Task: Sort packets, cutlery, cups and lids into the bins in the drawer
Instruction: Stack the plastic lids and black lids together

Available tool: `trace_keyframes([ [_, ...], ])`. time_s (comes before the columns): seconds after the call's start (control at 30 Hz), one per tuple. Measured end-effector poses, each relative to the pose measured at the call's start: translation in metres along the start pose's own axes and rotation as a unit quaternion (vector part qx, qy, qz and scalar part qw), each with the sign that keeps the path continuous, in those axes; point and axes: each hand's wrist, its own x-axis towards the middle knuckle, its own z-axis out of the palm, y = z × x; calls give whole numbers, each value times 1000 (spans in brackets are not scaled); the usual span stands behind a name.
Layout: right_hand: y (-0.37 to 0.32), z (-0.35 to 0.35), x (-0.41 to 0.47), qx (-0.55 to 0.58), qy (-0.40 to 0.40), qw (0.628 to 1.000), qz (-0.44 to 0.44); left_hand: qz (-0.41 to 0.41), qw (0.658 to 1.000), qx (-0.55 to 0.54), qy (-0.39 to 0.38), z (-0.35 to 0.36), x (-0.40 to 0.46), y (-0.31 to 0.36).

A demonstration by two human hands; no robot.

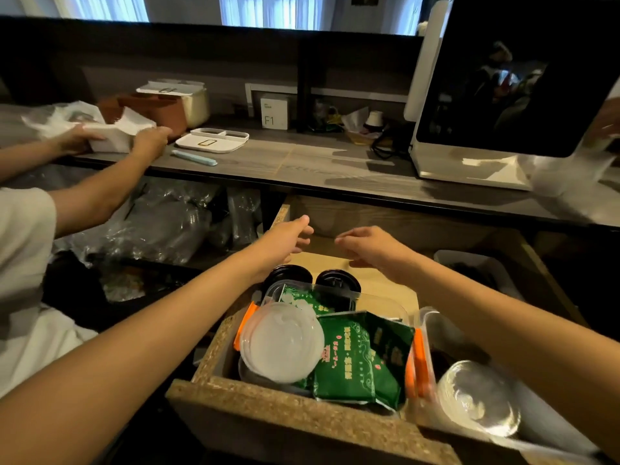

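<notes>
Fingers [303,226] of the left hand [285,236] reach out loosely, gripping nothing; the right hand [372,245] hovers opposite, fingers relaxed, empty too. Both hang over the far end of the open chipboard drawer [285,407]. Nearest its front edge, the clear plastic bin with orange clips [419,350] holds glossy green foil packets [355,357]: light, floppy, slippery, best pinched at a sealed edge. Left of them lies a round translucent plastic lid [281,340], thin and flexible; take it by the rim. Beyond the bin, two black round lids [339,280] sit flat. Farther off runs the grey wooden worktop [318,162].
</notes>
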Motion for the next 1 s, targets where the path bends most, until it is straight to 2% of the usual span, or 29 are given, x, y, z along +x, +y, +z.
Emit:
trace_keyframes([
  [0.13,-21,22,-61,-33,-6,999,-36,12,1000,14,13,-2,-44,2],
  [0.27,-28,50,-108,-168,-28,985,-39,9,998,55,17,-8,-88,-4],
  [0.4,-25,69,-132,-217,-36,975,-1,12,996,89,30,-10,-120,-17],
  [0.53,-20,87,-135,-241,-27,968,67,-42,992,122,14,-11,-131,-34],
  [0.63,-20,95,-133,-159,-17,980,122,-92,992,89,-15,-8,-133,-41],
  [0.77,-16,98,-131,-82,3,987,139,-106,994,32,8,-4,-137,-39],
  [1.0,-17,85,-130,65,10,989,131,-9,994,104,30,-11,-139,-39],
])
